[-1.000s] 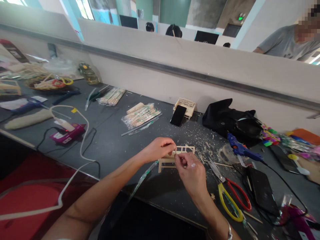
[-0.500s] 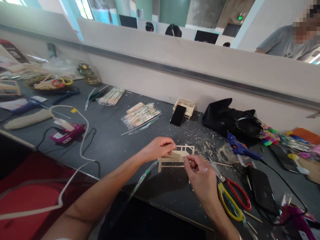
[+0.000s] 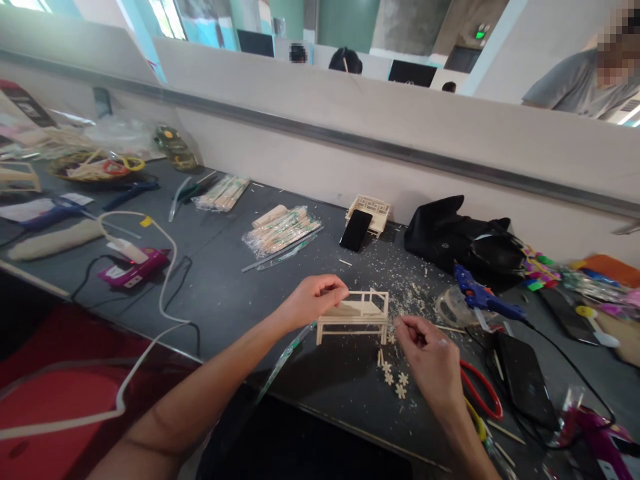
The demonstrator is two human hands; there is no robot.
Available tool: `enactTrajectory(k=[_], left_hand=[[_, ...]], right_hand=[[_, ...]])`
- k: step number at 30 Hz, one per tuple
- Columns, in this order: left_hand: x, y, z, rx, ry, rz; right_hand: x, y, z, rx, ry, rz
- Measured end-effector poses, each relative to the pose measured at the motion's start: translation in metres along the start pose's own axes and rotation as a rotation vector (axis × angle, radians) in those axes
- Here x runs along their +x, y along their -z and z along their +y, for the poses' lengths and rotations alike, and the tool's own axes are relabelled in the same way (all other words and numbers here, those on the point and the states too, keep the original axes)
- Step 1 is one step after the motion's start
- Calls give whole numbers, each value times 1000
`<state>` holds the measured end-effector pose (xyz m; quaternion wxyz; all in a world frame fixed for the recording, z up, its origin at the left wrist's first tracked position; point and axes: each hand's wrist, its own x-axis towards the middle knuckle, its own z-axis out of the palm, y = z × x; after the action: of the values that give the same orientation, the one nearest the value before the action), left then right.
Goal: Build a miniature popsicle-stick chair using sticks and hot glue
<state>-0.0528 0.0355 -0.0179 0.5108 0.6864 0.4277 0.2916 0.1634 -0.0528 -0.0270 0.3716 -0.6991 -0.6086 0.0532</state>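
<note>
A miniature wooden bench (image 3: 353,320) made of thin sticks stands upright on the dark table. My left hand (image 3: 316,299) is closed on its back left corner, fingertips pinched on the frame and hiding that part. My right hand (image 3: 431,353) is just right of the bench, apart from it, with thumb and fingers pinched together; whatever may be between the tips is too small to make out. Several small flower-shaped wooden pieces (image 3: 401,385) lie below, between bench and right hand. Scissors with a red handle (image 3: 483,393) and a yellow one are partly covered by my right hand and forearm.
A blue glue gun (image 3: 483,297) rests right, its cord trailing past a black phone (image 3: 527,380). Behind the bench are another phone (image 3: 356,231), a second miniature bench (image 3: 376,207) and a black bag (image 3: 450,233). Bagged sticks (image 3: 285,230) and a purple power strip (image 3: 135,267) lie left.
My right hand has moved right, away from the bench, uncovering its right legs and the flower pieces. A short stick now lies below the phone behind. My left hand stays nearly still.
</note>
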Motion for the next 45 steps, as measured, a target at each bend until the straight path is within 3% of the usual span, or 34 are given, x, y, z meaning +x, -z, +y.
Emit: enactTrajectory(k=[7, 13, 18, 23, 28, 34, 39, 45], left_hand=[[-6, -5, -20, -37, -61, 205], [-1, -16, -31, -171, -92, 286], [2, -22, -37, -190, -78, 343], [2, -28, -44, -207, -115, 389], [8, -23, -39, -186, -125, 358], [21, -18, -27, -194, -102, 237], [23, -27, -37, -243, -80, 316], [17, -22, -42, -234, -147, 297]], right_hand=[[8, 10, 40, -63, -166, 17], [24, 19, 67, -226, -312, -34], [23, 9, 78, -209, -196, -149], [21, -10, 84, -202, -18, -178], [29, -17, 85, -292, 105, -291], [36, -23, 84, -425, 116, -329], [35, -23, 85, -373, 73, -346], [34, -22, 87, -287, 31, -324]])
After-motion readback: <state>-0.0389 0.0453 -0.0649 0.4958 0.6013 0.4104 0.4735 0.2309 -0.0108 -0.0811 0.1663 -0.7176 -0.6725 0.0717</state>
